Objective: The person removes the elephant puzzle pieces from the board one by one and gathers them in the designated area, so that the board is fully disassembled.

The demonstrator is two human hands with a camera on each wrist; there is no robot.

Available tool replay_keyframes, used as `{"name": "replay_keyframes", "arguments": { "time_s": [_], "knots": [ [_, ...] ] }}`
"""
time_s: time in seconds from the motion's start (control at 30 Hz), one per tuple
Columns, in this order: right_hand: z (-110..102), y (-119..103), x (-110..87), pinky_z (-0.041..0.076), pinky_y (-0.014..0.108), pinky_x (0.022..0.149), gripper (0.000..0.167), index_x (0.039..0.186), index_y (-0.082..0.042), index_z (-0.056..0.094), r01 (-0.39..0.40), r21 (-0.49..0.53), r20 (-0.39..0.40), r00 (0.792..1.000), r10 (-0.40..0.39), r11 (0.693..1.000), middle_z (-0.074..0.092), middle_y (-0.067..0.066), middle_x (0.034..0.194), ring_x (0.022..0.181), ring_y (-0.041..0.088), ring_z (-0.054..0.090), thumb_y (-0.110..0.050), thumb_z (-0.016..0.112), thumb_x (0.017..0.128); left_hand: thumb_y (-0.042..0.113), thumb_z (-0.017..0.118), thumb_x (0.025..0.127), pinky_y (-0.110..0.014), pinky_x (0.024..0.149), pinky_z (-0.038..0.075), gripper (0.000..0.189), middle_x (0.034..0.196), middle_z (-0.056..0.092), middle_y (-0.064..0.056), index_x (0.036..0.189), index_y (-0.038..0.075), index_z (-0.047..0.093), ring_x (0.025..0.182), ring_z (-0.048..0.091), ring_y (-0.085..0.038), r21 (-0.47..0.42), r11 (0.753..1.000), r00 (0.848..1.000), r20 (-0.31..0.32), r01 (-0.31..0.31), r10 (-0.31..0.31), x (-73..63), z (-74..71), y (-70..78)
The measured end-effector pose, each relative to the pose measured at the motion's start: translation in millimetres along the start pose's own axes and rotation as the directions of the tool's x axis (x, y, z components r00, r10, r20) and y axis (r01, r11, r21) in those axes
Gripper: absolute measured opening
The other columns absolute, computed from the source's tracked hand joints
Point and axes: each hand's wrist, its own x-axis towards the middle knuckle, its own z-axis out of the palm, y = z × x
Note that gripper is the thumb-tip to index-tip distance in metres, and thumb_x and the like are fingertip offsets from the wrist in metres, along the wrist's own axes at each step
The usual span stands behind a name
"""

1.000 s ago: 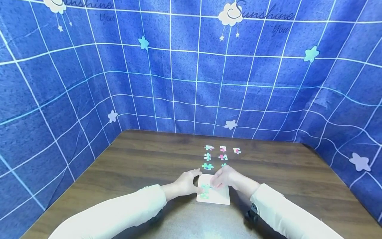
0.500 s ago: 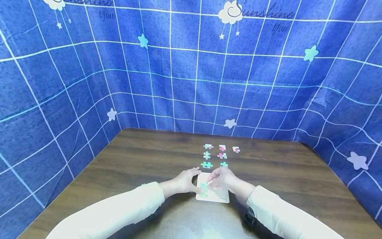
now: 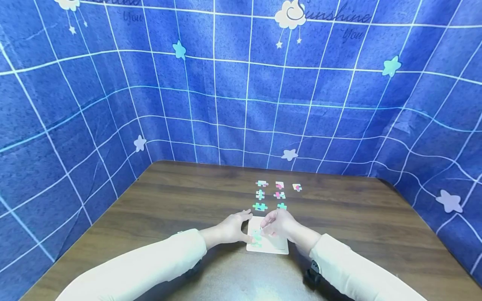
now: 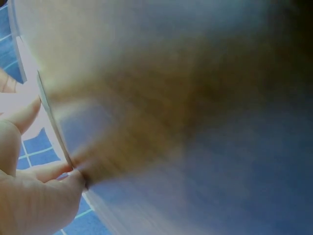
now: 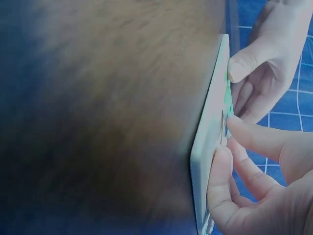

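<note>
A pale square puzzle board [image 3: 269,250] lies on the table, with joined green puzzle pieces [image 3: 257,239] along its left side. My left hand [image 3: 231,229] holds the board at its left edge, thumb low and fingers near the far corner. In the right wrist view, the left thumb [image 5: 243,67] rests by the green pieces. My right hand [image 3: 283,225] is over the board's middle, beside those pieces. Its fingertips pinch a puzzle piece [image 5: 225,128] close against the board, mostly hidden by the fingers. The left wrist view shows the board [image 4: 55,125] edge-on.
Beyond the board, several loose puzzle pieces [image 3: 260,206] lie in rows, green and pink ones among them. The brown wooden table [image 3: 188,188] reaches back to a blue gridded curtain [image 3: 233,83] that hangs around it on the far side and both flanks.
My right hand has moved slightly left over the board, toward the joined green pieces. A loose green piece beyond it shows more fully. My left hand stays at the board's edge.
</note>
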Motion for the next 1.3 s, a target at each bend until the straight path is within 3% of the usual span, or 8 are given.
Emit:
{"name": "replay_keyframes", "arguments": {
  "time_s": [0.23,0.5,0.77,0.97,1.17,1.3],
  "knots": [
    [1.5,0.0,1.0,0.057,0.027,0.062,0.010,0.083,0.000,0.072,-0.030,0.088,-0.005,1.000,0.031,0.996,0.071,0.008,0.075,0.064,0.016,0.065,0.004,0.076,0.075,0.027,0.081,0.077,-0.051,0.118,0.025,0.083,0.155,0.032,-0.021,0.141,-0.007,0.042,0.145,0.027,-0.038,0.009,1.000,1.000,0.006,-0.001,0.001,0.1,1.6,-1.7],
    [-1.9,-1.9,0.3,0.061,0.031,0.067,0.012,0.094,0.011,0.068,-0.020,0.273,0.094,0.996,-0.006,0.962,0.073,0.016,0.079,0.062,0.017,0.069,0.008,0.066,0.082,0.025,0.080,0.078,-0.050,0.117,0.027,0.081,0.154,0.033,-0.021,0.141,-0.008,0.041,0.144,0.028,-0.039,0.028,0.999,0.999,-0.005,-0.033,0.033,2.7,-0.2,-1.3],
    [-12.9,-5.9,3.7,0.061,0.032,0.066,0.021,0.106,0.012,0.066,-0.061,0.384,0.059,0.997,0.042,0.921,0.073,0.018,0.084,0.064,0.016,0.070,0.006,0.066,0.085,0.028,0.080,0.079,-0.050,0.117,0.027,0.082,0.154,0.033,-0.021,0.142,-0.007,0.041,0.144,0.029,-0.038,0.044,0.999,0.999,-0.003,-0.032,0.032,3.6,-3.3,-0.5],
    [-20.8,-5.4,5.6,0.061,0.031,0.073,0.025,0.110,0.015,0.064,-0.041,0.428,0.075,0.997,0.010,0.903,0.072,0.022,0.098,0.072,0.017,0.071,0.009,0.062,0.086,0.030,0.080,0.080,-0.049,0.118,0.027,0.082,0.155,0.032,-0.020,0.142,-0.007,0.041,0.145,0.028,-0.037,0.055,0.998,1.000,0.019,-0.015,0.014,2.5,-4.7,1.2],
    [-29.7,-0.2,9.2,0.060,0.031,0.076,0.032,0.115,0.016,0.061,-0.030,0.439,0.078,0.997,-0.005,0.898,0.074,0.013,0.090,0.074,0.016,0.071,0.009,0.064,0.084,0.029,0.080,0.080,-0.049,0.118,0.026,0.081,0.155,0.031,-0.021,0.142,-0.006,0.041,0.145,0.027,-0.038,0.038,0.999,0.999,0.032,-0.006,0.004,1.5,-4.4,2.8],
    [-36.4,4.4,13.3,0.060,0.030,0.077,0.033,0.117,0.015,0.061,-0.031,0.449,0.064,0.998,0.002,0.893,0.074,0.010,0.093,0.075,0.014,0.070,0.007,0.064,0.085,0.029,0.080,0.080,-0.049,0.118,0.026,0.082,0.156,0.030,-0.020,0.142,-0.006,0.041,0.145,0.027,-0.037,0.022,1.000,0.999,0.037,0.006,-0.007,1.4,-3.4,2.8]
  ]
}}
